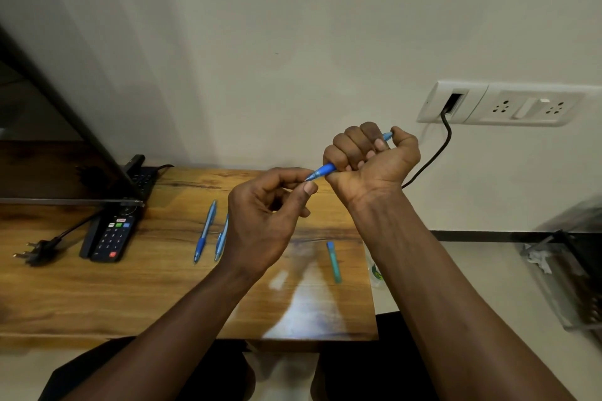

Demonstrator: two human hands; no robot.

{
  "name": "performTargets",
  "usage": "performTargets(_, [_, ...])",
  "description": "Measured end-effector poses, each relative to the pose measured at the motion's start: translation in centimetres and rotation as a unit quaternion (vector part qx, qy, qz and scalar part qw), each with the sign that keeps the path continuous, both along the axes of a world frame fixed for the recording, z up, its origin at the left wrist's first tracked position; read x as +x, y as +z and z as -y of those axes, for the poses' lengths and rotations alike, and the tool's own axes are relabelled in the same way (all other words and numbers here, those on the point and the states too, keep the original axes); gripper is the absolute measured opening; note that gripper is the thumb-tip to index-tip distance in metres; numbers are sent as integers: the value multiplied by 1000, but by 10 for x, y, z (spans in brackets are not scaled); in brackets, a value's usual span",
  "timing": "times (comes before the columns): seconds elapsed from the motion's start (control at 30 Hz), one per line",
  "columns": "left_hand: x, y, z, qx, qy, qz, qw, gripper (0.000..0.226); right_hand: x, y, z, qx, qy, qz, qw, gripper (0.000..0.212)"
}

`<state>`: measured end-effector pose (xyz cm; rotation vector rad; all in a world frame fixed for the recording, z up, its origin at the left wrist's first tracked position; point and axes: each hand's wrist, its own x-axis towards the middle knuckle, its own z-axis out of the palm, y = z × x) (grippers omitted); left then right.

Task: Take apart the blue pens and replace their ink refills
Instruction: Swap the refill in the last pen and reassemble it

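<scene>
My right hand point(368, 156) is fisted around a blue pen point(325, 170), held above the wooden desk point(130, 286). The pen's tip points left toward my left hand point(264, 221). My left thumb and forefinger pinch at that tip. Two more blue pens lie on the desk: one point(205, 231) in plain sight, the other point(221, 238) partly hidden behind my left hand. A teal refill packet point(334, 261) lies on the desk between my forearms.
A black remote point(112, 234) and a loose plug point(35, 252) lie at the left, under a monitor's edge point(65, 202). A wall socket plate point(498, 106) with a black cable is at the right. A clear bin point(566, 273) stands beyond the desk's right edge.
</scene>
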<state>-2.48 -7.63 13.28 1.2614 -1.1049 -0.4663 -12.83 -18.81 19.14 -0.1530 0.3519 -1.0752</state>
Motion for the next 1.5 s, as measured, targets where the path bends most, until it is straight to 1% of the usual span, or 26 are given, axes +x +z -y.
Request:
performTargets(0.07, [1,0,-1,7,-21,-13,1000,18,-1,-1,1,10,10,15,1000,43])
performTargets(0.1, [1,1,-1,12,-38,-35,999,19,-2,-2,2,14,14,23,1000,43])
performTargets(0.2, [3,6,-2,37,-88,-137,986,19,-3,-3,3,16,23,35,999,44])
performTargets(0.27, [3,7,-2,49,-101,-184,976,19,-3,-3,2,13,25,39,999,44])
performTargets(0.4, [3,7,-1,61,-116,-240,962,18,-2,-3,2,11,31,43,999,44])
performTargets(0.5, [3,8,-2,67,-128,-269,952,16,-2,-1,2,6,26,30,999,42])
performTargets(0.6, [4,9,-2,72,-132,-279,949,16,-1,3,1,-2,14,9,1000,41])
performTargets(0.87, [4,9,-3,85,-128,-289,945,21,0,1,1,6,11,0,1000,39])
performTargets(1.07, [4,8,-2,86,-125,-273,950,23,-1,2,0,19,5,8,1000,42])
performTargets(1.2, [4,8,-3,77,-125,-271,951,21,0,3,1,17,-7,-6,1000,39])
performTargets(1.3, [4,7,-3,76,-128,-272,951,21,0,2,1,18,-9,-9,1000,41])
performTargets(1.43, [3,6,-2,77,-127,-276,950,21,-1,-1,2,21,17,12,1000,44])
performTargets(1.5, [4,7,-2,76,-129,-276,949,20,-1,1,3,14,27,7,1000,43])
